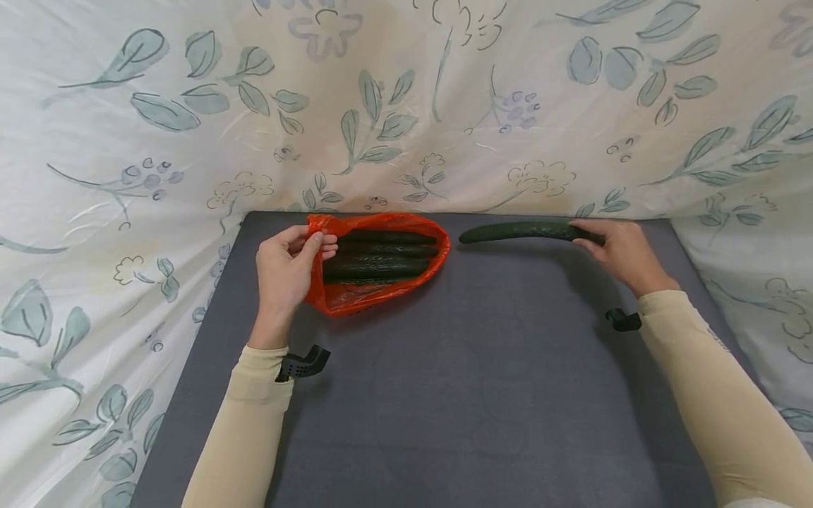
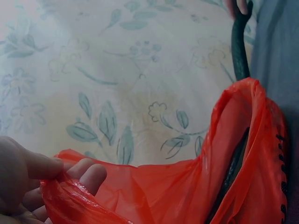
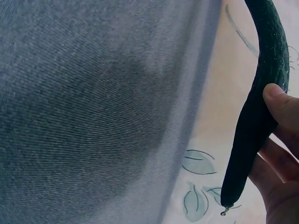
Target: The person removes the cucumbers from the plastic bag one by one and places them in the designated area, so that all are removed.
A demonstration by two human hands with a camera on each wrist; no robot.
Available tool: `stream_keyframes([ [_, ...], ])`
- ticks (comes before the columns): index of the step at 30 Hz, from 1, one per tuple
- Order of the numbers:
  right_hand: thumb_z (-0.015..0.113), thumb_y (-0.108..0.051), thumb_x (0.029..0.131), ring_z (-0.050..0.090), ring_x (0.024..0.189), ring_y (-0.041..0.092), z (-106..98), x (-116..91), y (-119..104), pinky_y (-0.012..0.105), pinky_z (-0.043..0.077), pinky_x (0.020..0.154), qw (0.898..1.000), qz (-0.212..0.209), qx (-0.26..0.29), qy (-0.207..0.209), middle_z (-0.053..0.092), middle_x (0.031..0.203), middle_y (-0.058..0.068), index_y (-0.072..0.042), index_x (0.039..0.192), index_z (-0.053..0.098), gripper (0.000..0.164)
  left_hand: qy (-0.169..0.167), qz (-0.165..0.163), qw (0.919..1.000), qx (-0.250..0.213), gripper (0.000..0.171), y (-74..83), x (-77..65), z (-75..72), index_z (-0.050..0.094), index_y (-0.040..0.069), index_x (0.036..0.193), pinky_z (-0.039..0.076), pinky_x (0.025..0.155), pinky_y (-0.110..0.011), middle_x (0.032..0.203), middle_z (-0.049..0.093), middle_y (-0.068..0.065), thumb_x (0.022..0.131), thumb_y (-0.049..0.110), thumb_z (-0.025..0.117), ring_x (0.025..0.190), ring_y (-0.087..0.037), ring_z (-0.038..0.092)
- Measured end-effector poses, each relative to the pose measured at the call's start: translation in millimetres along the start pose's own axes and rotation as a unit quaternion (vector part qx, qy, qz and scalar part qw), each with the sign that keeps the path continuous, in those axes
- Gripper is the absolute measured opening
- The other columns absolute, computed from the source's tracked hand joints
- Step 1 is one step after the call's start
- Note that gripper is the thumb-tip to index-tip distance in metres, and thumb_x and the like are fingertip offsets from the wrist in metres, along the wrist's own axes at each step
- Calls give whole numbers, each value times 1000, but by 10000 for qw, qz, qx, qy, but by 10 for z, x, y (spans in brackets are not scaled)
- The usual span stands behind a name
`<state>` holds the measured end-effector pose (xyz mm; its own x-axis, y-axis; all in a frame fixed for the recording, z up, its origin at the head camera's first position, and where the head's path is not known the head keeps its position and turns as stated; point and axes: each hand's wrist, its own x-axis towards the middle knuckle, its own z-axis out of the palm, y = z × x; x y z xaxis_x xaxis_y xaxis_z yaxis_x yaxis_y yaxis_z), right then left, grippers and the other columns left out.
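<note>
My left hand (image 1: 287, 267) pinches the left edge of a red plastic bag (image 1: 381, 300), whose mouth gapes upward. Inside the bag several dark green cucumbers (image 1: 381, 267) lie side by side. To the right, my right hand (image 1: 622, 254) grips one end of another long, slightly curved cucumber (image 1: 514, 231); its free end points left, a short gap from the bag's rim. In the right wrist view the thumb and fingers hold this cucumber (image 3: 254, 121) near its stem end. The left wrist view shows the thumb and fingers pinching the thin bag film (image 2: 74, 191).
A dark grey cloth covers the table (image 1: 444, 395). Behind and beside it hangs a pale curtain (image 1: 406, 106) printed with leaves and flowers. The bag lies near the table's back edge. Each wrist carries a black camera mount (image 1: 305, 363).
</note>
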<state>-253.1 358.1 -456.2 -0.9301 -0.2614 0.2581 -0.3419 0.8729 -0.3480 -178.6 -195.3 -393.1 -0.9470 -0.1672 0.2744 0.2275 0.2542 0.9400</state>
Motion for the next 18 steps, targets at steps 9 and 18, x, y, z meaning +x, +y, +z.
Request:
stream_keyframes([
  [9, 82, -8, 99, 71, 105, 50, 77, 10, 97, 67, 57, 84, 9996, 190, -113, -199, 71, 131, 29, -4, 142, 71, 45, -48, -24, 10000, -59, 25, 0, -2, 5, 73, -11, 125, 66, 81, -29, 108, 79, -22, 106, 6, 71, 87, -23, 81],
  [18, 80, -10, 101, 72, 100, 46, 128, 56, 174, 60, 56, 76, 9985, 256, -204, -432, 71, 129, 29, -3, 143, 71, 43, -14, -21, 10000, -45, 25, 4, 9, 2, 74, -11, 126, 66, 81, -29, 107, 79, -23, 106, 5, 71, 86, -20, 81],
])
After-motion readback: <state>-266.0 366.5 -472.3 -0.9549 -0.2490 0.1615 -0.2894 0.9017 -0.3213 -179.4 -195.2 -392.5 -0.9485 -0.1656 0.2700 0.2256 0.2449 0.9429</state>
